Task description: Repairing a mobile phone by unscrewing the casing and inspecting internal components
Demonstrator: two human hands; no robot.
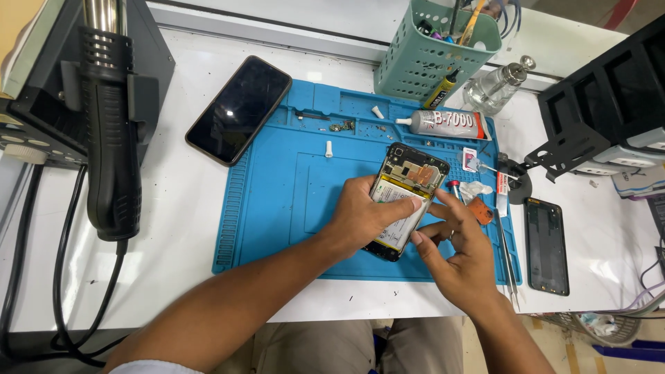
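Left hand (pixel 364 216) pins the opened black smartphone with exposed white battery (pixel 406 197) at the blue silicone mat's (pixel 277 187) three o'clock, right hand (pixel 457 256) pinching its lower edge; light, rigid, fragile—best gripped by the frame.

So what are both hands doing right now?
Left hand: holding the opened phone, thumb on its battery.
Right hand: touching the phone's edge; grip cannot be told.
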